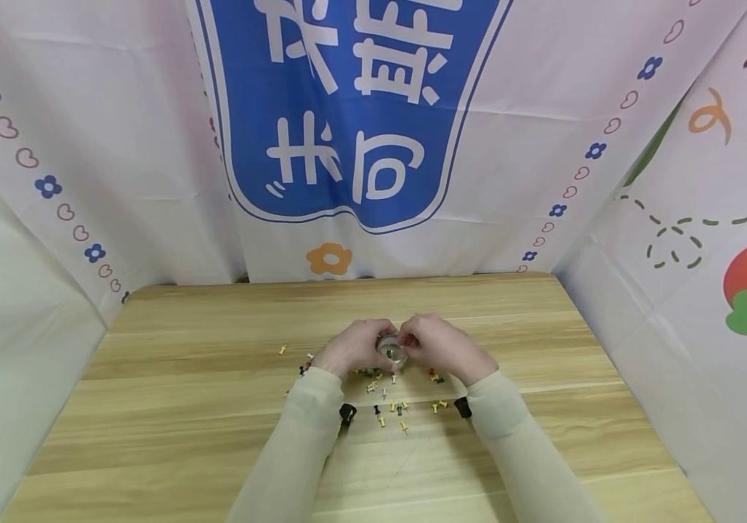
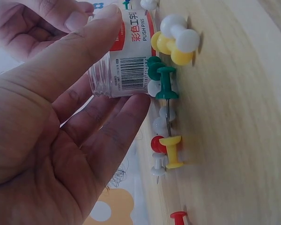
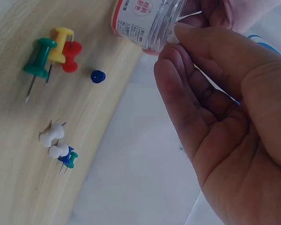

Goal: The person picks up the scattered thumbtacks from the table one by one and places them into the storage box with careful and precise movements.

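Left hand [image 1: 357, 345] grips a labelled jar [image 2: 131, 70] mid-scene; right hand [image 1: 442, 345] pinches a white pin [image 3: 173, 39] at its mouth. Loose pins [image 2: 166, 83] clutter the table [image 1: 151, 436] left, right and near of it.

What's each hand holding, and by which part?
Left hand: the jar, around its sides. Right hand: apparently a white push pin, pinched part unclear.

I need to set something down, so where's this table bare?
Free: the table left of the pins and left sleeve; right of the right sleeve; and along the curtain. Crowded: around the jar, left of the left hand and between the sleeves, where pins lie scattered.
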Demonstrator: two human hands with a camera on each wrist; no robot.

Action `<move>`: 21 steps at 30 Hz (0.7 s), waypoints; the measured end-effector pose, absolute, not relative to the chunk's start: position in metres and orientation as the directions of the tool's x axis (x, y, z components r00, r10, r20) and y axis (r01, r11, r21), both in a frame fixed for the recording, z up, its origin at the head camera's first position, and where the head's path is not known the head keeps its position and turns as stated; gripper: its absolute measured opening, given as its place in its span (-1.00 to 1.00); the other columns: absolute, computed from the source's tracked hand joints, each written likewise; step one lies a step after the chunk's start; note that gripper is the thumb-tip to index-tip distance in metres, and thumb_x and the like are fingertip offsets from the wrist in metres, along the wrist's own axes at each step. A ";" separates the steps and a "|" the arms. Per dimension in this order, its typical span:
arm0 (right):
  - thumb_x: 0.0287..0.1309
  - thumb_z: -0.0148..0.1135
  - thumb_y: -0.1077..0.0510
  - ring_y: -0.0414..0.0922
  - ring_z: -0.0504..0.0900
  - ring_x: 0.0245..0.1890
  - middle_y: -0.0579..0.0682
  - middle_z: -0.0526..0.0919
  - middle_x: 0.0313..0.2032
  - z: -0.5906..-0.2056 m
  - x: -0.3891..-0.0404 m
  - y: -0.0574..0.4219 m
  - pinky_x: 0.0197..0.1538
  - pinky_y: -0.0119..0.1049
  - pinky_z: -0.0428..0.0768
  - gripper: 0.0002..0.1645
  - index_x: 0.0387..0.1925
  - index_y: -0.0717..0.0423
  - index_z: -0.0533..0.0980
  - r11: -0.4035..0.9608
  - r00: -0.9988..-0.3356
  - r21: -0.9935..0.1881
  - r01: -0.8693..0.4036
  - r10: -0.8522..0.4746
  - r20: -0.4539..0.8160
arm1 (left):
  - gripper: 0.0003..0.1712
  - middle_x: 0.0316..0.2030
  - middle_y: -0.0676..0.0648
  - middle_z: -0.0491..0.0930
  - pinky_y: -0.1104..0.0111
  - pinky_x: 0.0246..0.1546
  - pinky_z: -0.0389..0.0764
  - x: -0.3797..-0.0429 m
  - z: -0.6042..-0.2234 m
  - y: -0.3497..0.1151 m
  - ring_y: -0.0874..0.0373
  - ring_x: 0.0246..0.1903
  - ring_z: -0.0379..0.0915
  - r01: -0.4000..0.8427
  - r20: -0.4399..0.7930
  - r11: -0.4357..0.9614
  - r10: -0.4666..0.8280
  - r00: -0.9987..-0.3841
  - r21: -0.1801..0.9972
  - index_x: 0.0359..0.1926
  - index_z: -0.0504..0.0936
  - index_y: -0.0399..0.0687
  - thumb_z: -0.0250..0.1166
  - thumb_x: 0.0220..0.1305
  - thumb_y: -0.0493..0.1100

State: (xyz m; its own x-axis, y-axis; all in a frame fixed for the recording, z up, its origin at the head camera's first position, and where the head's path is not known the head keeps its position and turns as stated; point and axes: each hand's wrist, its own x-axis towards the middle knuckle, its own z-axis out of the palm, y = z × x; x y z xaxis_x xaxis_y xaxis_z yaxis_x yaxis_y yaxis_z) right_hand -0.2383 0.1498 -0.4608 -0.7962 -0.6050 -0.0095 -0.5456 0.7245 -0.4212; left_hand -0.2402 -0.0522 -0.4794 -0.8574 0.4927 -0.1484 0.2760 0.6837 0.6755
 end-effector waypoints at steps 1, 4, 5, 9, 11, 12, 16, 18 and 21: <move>0.24 0.38 0.26 -0.30 0.62 -0.27 -0.16 0.72 -0.24 -0.461 -0.238 0.149 -0.15 -0.41 0.63 -0.82 -0.12 0.13 0.74 0.725 -0.795 -0.419 -0.547 -0.606 -0.011 | -0.41 0.02 -0.04 0.70 0.19 0.00 0.60 -0.240 -0.479 -0.052 0.11 -0.09 0.59 0.275 -0.149 0.684 0.492 -0.858 0.675 0.11 0.64 0.08 0.63 0.02 -0.12; 0.23 0.38 0.27 -0.30 0.61 -0.27 -0.18 0.70 -0.25 -0.462 -0.238 0.149 -0.16 -0.42 0.62 -0.83 -0.13 0.11 0.74 0.728 -0.795 -0.410 -0.549 -0.606 -0.013 | -0.42 0.01 -0.04 0.70 0.19 -0.01 0.60 -0.240 -0.480 -0.052 0.13 -0.11 0.58 0.273 -0.150 0.686 0.489 -0.859 0.675 0.09 0.64 0.09 0.64 0.01 -0.12; 0.23 0.38 0.27 -0.31 0.60 -0.27 -0.18 0.70 -0.26 -0.462 -0.238 0.149 -0.17 -0.42 0.62 -0.83 -0.13 0.11 0.74 0.729 -0.794 -0.407 -0.550 -0.607 -0.014 | -0.42 0.01 -0.04 0.70 0.19 -0.01 0.60 -0.240 -0.480 -0.052 0.14 -0.12 0.58 0.272 -0.150 0.686 0.488 -0.860 0.675 0.09 0.64 0.08 0.64 0.01 -0.11; 0.23 0.37 0.28 -0.30 0.61 -0.26 -0.17 0.71 -0.25 -0.460 -0.238 0.151 -0.15 -0.41 0.62 -0.81 -0.13 0.11 0.74 0.724 -0.791 -0.414 -0.552 -0.612 -0.015 | -0.40 0.01 -0.05 0.70 0.18 -0.01 0.60 -0.239 -0.480 -0.053 0.12 -0.11 0.58 0.270 -0.150 0.681 0.491 -0.858 0.681 0.10 0.64 0.04 0.64 0.02 -0.12; 0.23 0.37 0.28 -0.28 0.61 -0.26 -0.16 0.71 -0.25 -0.458 -0.237 0.153 -0.14 -0.38 0.63 -0.82 -0.13 0.11 0.73 0.724 -0.795 -0.421 -0.546 -0.607 -0.013 | -0.39 0.01 -0.06 0.70 0.17 0.01 0.60 -0.238 -0.480 -0.053 0.10 -0.09 0.59 0.267 -0.150 0.676 0.491 -0.858 0.686 0.12 0.64 0.02 0.64 0.01 -0.13; 0.23 0.37 0.28 -0.27 0.61 -0.26 -0.15 0.71 -0.25 -0.457 -0.238 0.154 -0.13 -0.37 0.63 -0.83 -0.14 0.11 0.73 0.726 -0.798 -0.423 -0.542 -0.602 -0.009 | -0.39 0.01 -0.06 0.70 0.16 0.01 0.60 -0.238 -0.480 -0.053 0.09 -0.09 0.59 0.266 -0.150 0.674 0.492 -0.858 0.689 0.12 0.64 0.01 0.64 0.01 -0.14; 0.20 0.40 0.28 -0.25 0.61 -0.28 -0.17 0.68 -0.30 -0.453 -0.239 0.160 -0.12 -0.33 0.64 -0.87 -0.20 0.09 0.72 0.744 -0.822 -0.416 -0.523 -0.570 0.014 | -0.38 0.00 -0.06 0.70 0.13 0.04 0.59 -0.238 -0.479 -0.053 0.11 -0.09 0.58 0.259 -0.151 0.667 0.491 -0.858 0.699 0.12 0.64 -0.01 0.65 0.01 -0.13; 0.20 0.41 0.27 -0.25 0.61 -0.28 -0.19 0.68 -0.31 -0.452 -0.240 0.163 -0.13 -0.33 0.64 -0.88 -0.22 0.07 0.72 0.750 -0.827 -0.409 -0.519 -0.562 0.018 | -0.38 -0.01 -0.06 0.70 0.13 0.04 0.59 -0.238 -0.479 -0.052 0.12 -0.09 0.57 0.259 -0.151 0.666 0.492 -0.857 0.700 0.12 0.64 -0.01 0.65 0.01 -0.13; 0.22 0.39 0.27 -0.25 0.61 -0.27 -0.19 0.68 -0.30 -0.450 -0.241 0.166 -0.12 -0.34 0.64 -0.87 -0.20 0.07 0.72 0.749 -0.825 -0.412 -0.518 -0.565 0.010 | -0.38 -0.01 -0.06 0.70 0.13 0.04 0.59 -0.238 -0.479 -0.053 0.10 -0.08 0.58 0.261 -0.150 0.665 0.494 -0.857 0.699 0.12 0.64 -0.02 0.65 0.01 -0.12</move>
State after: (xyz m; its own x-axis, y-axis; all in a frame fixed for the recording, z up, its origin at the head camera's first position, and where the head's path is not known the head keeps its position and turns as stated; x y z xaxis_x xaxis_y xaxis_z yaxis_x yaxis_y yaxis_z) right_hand -0.2413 0.1662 -0.4498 -0.8249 -0.5652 0.0102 -0.5184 0.7491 -0.4124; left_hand -0.2382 -0.0525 -0.4794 -0.8566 0.4938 -0.1496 0.2615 0.6654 0.6992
